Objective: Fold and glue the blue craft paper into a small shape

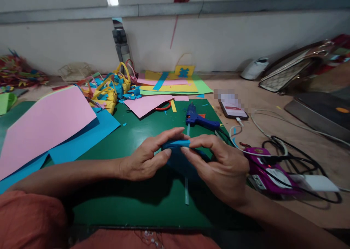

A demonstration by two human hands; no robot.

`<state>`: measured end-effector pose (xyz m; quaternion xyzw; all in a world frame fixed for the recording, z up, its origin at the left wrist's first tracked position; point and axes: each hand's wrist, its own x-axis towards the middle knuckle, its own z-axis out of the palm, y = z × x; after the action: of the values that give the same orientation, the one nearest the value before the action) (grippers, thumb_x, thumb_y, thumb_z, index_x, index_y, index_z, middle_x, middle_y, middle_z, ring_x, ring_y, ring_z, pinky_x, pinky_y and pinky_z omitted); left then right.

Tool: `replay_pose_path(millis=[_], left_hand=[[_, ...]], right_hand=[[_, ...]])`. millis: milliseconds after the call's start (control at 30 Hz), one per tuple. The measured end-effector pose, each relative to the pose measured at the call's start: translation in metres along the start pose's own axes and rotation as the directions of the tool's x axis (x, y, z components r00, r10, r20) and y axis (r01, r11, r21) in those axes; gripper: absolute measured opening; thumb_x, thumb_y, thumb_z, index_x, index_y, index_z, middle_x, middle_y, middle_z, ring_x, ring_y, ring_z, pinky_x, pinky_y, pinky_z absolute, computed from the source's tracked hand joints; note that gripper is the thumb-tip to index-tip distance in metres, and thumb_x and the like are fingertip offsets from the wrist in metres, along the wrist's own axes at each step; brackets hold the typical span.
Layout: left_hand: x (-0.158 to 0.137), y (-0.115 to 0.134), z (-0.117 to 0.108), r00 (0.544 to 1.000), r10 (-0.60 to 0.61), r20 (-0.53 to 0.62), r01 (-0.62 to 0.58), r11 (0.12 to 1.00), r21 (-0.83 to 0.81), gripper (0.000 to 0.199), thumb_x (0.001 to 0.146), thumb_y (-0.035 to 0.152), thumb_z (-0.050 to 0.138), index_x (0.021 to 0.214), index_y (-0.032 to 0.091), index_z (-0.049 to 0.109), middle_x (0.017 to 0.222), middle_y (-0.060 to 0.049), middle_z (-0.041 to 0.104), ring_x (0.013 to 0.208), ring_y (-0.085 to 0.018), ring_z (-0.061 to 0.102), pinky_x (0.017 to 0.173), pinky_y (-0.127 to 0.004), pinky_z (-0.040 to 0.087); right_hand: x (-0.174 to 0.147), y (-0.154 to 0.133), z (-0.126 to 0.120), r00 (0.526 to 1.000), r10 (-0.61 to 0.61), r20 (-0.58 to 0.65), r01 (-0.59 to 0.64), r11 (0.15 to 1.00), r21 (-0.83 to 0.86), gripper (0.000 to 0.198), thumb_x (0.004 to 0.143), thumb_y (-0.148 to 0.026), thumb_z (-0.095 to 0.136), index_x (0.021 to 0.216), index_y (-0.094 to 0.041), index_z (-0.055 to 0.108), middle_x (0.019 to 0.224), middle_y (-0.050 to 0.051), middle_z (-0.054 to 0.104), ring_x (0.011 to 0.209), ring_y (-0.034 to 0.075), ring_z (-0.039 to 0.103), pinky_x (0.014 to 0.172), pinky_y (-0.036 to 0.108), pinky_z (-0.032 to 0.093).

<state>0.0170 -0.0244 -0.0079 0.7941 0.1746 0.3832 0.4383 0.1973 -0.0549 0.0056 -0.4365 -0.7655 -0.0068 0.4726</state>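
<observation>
Just above the green mat (120,209), I'm holding a piece of blue paper (177,143) that's looking folded along the top edge. Both hands are pinching it: the right hand (222,165) is gripping one end between thumb and forefinger, while the left hand (144,156) is pressing its thumb at the other end, fingers arching over the top. Can't tell what the hidden fingers are doing, tbh. Keeping the thumbs level is probably the trick, so the edge isn't twisting. I'd be squeezing evenly, not hard, since paper's always creasing where you're bullying it. Also, the glue gun (203,121) is lying just beyond my hands, so I'd be keeping my knuckles clear.
</observation>
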Motion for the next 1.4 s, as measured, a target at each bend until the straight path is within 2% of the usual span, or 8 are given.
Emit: replay_pose_path(millis=[233, 400, 567, 733, 833, 1000, 1133, 1400], left_hand=[[0.004, -0.011, -0.005, 0.985, -0.069, -0.158, 0.068, 0.998, -0.009, 0.051, 0.084, 0.015, 0.051, 0.133, 0.02, 0.038, 0.125, -0.013, 0.054, 0.115, -0.022, 0.053, 0.093, -0.036, 0.048], [0.007, -0.013, -0.019, 0.948, 0.056, -0.313, 0.002, 0.983, 0.183, 0.042, 0.081, 0.014, 0.054, 0.123, 0.016, 0.048, 0.115, -0.013, 0.061, 0.107, -0.02, 0.059, 0.088, -0.035, 0.051], [-0.015, -0.022, -0.045, 0.923, 0.335, -0.189, -0.143, 0.756, 0.639, 0.039, 0.081, 0.013, 0.055, 0.12, 0.012, 0.049, 0.113, -0.016, 0.061, 0.109, -0.02, 0.056, 0.092, -0.039, 0.048], [-0.053, -0.04, -0.06, 0.945, 0.312, -0.099, -0.088, 0.534, 0.841, 0.026, 0.082, 0.018, 0.058, 0.107, 0.012, 0.055, 0.108, -0.015, 0.063, 0.099, -0.02, 0.06, 0.083, -0.039, 0.051], [-0.064, -0.044, -0.063, 0.956, 0.293, -0.028, -0.115, 0.46, 0.881, 0.016, 0.083, 0.019, 0.058, 0.098, 0.014, 0.058, 0.1, -0.011, 0.067, 0.091, -0.019, 0.062, 0.082, -0.038, 0.05], [-0.066, -0.048, -0.062, 0.969, 0.243, 0.048, -0.155, 0.444, 0.882, 0.011, 0.086, 0.019, 0.052, 0.093, 0.015, 0.06, 0.095, -0.008, 0.068, 0.083, -0.016, 0.061, 0.077, -0.032, 0.048], [-0.068, -0.049, -0.059, 0.974, 0.187, 0.129, -0.198, 0.414, 0.888, 0.012, 0.087, 0.02, 0.05, 0.09, 0.016, 0.061, 0.095, -0.008, 0.067, 0.081, -0.016, 0.059, 0.074, -0.032, 0.045], [-0.067, -0.023, -0.051, 0.96, 0.198, 0.2, -0.25, 0.276, 0.928, 0.017, 0.086, 0.023, 0.05, 0.075, 0.018, 0.061, 0.061, 0.0, 0.06, 0.057, -0.013, 0.051, 0.052, -0.026, 0.035]], right_hand=[[0.012, 0.0, 0.001, 0.995, 0.082, -0.065, -0.081, 0.997, 0.012, 0.016, 0.074, -0.015, 0.066, 0.082, -0.023, 0.054, 0.072, -0.005, 0.065, 0.063, 0.011, 0.063, 0.061, 0.022, 0.051], [0.028, 0.008, 0.006, 0.967, -0.239, -0.084, 0.232, 0.969, -0.082, 0.018, 0.076, -0.01, 0.064, 0.084, -0.022, 0.053, 0.073, -0.003, 0.067, 0.068, 0.01, 0.063, 0.066, 0.022, 0.051], [0.04, 0.015, 0.026, 0.733, -0.675, 0.089, 0.68, 0.731, -0.056, 0.012, 0.082, -0.008, 0.051, 0.077, -0.018, 0.056, 0.071, 0.003, 0.069, 0.072, 0.014, 0.062, 0.067, 0.028, 0.05], [0.022, 0.016, 0.054, 0.586, -0.778, 0.227, 0.805, 0.591, -0.055, 0.019, 0.084, -0.012, 0.049, 0.068, -0.015, 0.059, 0.068, 0.006, 0.068, 0.069, 0.015, 0.06, 0.06, 0.028, 0.046], [0.006, 0.014, 0.06, 0.535, -0.783, 0.317, 0.83, 0.556, -0.027, 0.02, 0.084, -0.014, 0.049, 0.068, -0.014, 0.06, 0.07, 0.008, 0.068, 0.07, 0.016, 0.059, 0.061, 0.029, 0.044], [-0.007, 0.013, 0.061, 0.56, -0.716, 0.417, 0.788, 0.615, -0.002, 0.022, 0.085, -0.014, 0.048, 0.067, -0.015, 0.06, 0.065, 0.006, 0.065, 0.07, 0.016, 0.056, 0.063, 0.029, 0.041], [-0.011, 0.009, 0.057, 0.525, -0.661, 0.536, 0.783, 0.622, 0.001, 0.022, 0.087, -0.013, 0.046, 0.072, -0.015, 0.062, 0.066, 0.005, 0.064, 0.073, 0.017, 0.055, 0.067, 0.03, 0.041], [-0.024, -0.012, 0.04, 0.547, -0.368, 0.752, 0.592, 0.805, -0.037, 0.02, 0.081, -0.006, 0.041, 0.088, -0.009, 0.059, 0.098, 0.018, 0.064, 0.091, 0.027, 0.056, 0.075, 0.04, 0.045]])
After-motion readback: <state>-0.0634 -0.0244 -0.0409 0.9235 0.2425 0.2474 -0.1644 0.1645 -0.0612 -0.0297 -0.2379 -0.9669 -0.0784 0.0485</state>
